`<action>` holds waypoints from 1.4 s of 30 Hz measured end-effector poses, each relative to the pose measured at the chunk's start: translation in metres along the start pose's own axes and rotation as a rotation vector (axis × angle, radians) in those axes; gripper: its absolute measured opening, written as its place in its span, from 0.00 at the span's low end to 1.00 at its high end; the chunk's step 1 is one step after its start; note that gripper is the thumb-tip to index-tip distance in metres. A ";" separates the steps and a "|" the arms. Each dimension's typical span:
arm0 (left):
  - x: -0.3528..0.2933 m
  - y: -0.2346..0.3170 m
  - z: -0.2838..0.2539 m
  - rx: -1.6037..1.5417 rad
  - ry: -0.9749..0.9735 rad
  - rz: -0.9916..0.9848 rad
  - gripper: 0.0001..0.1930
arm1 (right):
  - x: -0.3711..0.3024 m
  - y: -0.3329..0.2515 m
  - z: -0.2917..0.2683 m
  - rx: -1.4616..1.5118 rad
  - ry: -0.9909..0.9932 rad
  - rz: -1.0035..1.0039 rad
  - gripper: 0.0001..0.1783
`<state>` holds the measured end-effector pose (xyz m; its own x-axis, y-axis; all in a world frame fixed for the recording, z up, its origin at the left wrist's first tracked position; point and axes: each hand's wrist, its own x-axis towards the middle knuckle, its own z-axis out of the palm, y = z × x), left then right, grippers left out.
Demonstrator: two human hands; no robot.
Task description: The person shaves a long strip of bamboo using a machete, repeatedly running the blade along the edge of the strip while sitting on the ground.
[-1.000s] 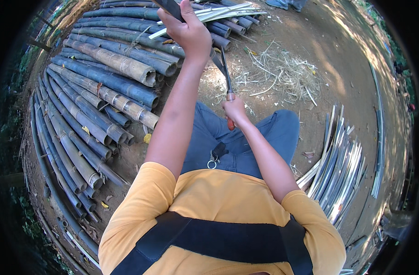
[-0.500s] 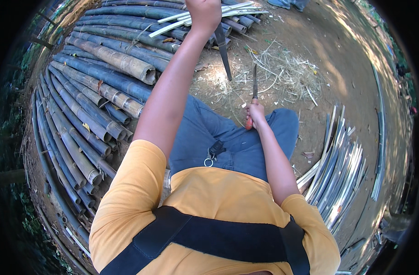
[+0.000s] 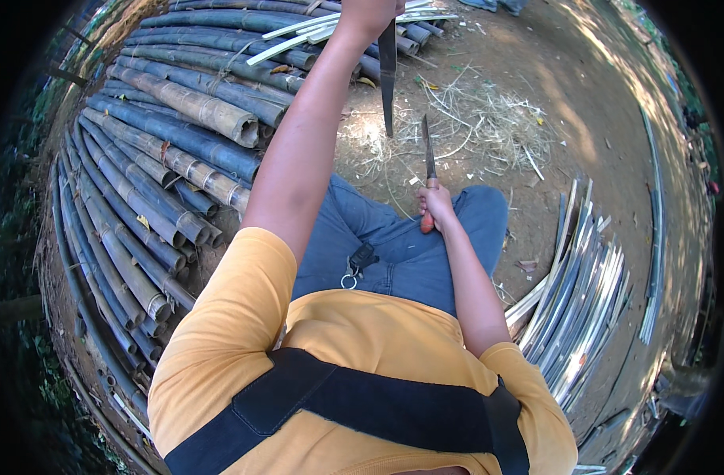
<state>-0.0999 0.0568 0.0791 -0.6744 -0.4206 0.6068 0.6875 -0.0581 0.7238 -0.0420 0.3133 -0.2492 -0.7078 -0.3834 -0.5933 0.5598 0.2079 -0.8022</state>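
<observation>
My left hand point(image 3: 370, 14) is raised at the far edge of the view, partly cut off. It is closed around the upper end of a long dark tapered strip point(image 3: 387, 75), whose narrow end points down toward the ground; its exact kind I cannot make out. Above my lap, my right hand point(image 3: 435, 201) grips a knife point(image 3: 430, 150) by its handle, which has a red butt. The narrow blade points away from me and leans slightly left, apart from the dark strip. Pale shavings point(image 3: 496, 131) lie on the soil beyond the knife.
Stacked bamboo poles point(image 3: 191, 107) fill the left side, with pale split strips point(image 3: 294, 43) across the far end. A bundle of thin bamboo strips point(image 3: 579, 293) lies at my right, and longer strips point(image 3: 655, 253) lie farther right. Keys with a ring point(image 3: 349, 281) hang at my waist.
My left hand has shifted slightly right and up, and the dark strip now hangs closer to upright. The knife's tip has swung a little left in my right hand.
</observation>
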 end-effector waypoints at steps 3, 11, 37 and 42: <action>-0.002 0.009 -0.005 -0.069 -0.051 -0.073 0.09 | -0.001 -0.003 0.002 -0.016 -0.012 0.010 0.09; 0.001 0.006 -0.025 -0.083 0.083 0.015 0.07 | -0.001 -0.002 0.000 0.043 -0.003 0.011 0.08; -0.110 0.049 -0.074 0.247 0.748 0.367 0.07 | -0.135 -0.118 0.120 -0.585 -0.069 -0.602 0.08; -0.128 0.055 -0.071 0.188 0.727 0.372 0.06 | -0.139 -0.110 0.126 -0.625 -0.055 -0.580 0.08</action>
<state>0.0436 0.0437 0.0178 -0.0267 -0.8653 0.5006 0.7311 0.3246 0.6001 0.0491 0.2300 -0.0700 -0.7778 -0.6225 -0.0865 -0.2363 0.4173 -0.8775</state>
